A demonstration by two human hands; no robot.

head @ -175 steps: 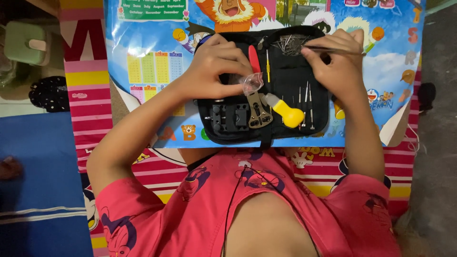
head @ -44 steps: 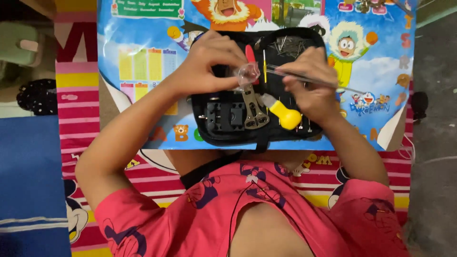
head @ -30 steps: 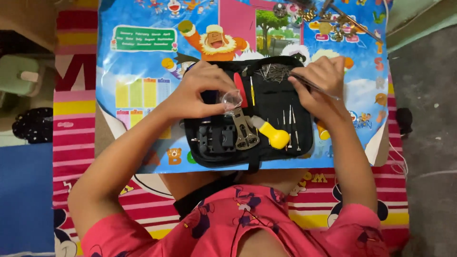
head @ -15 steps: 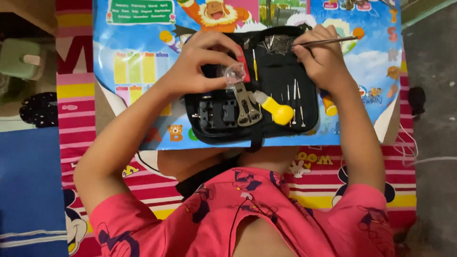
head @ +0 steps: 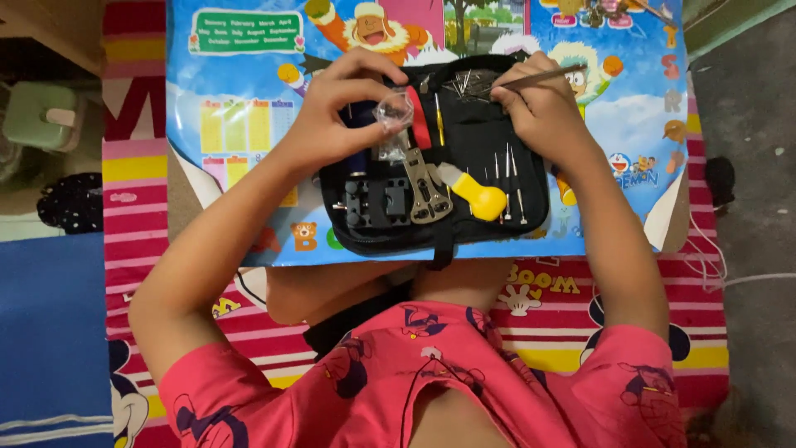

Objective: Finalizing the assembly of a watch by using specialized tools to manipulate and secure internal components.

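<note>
Head view. Left hand (head: 336, 112) is closed around a small clear plastic bag (head: 393, 109), pinched between thumb and fingertips at the hand's 3 o'clock side. The bag hangs over the upper left part of an open black tool case (head: 535, 211). Right hand (head: 543, 108) is closed in a narrow pinch on a thin metal tool (head: 539, 77), whose shaft runs out toward 2 o'clock; the hand rests on the case's upper right part. A loose cluster of small metal pins (head: 464, 85) lies in the case at 9 o'clock of the right hand, near the tool's gripped end.

Within the case: a yellow-handled tool (head: 477, 195) at 6 o'clock of the pins, a metal wrench-like tool (head: 427, 195) just beside it at 9 o'clock, and a black block holder (head: 377, 202) further at 9 o'clock. The case sits on a colourful cartoon-printed low table (head: 224, 133), which stands on a striped mat (head: 133, 216).
</note>
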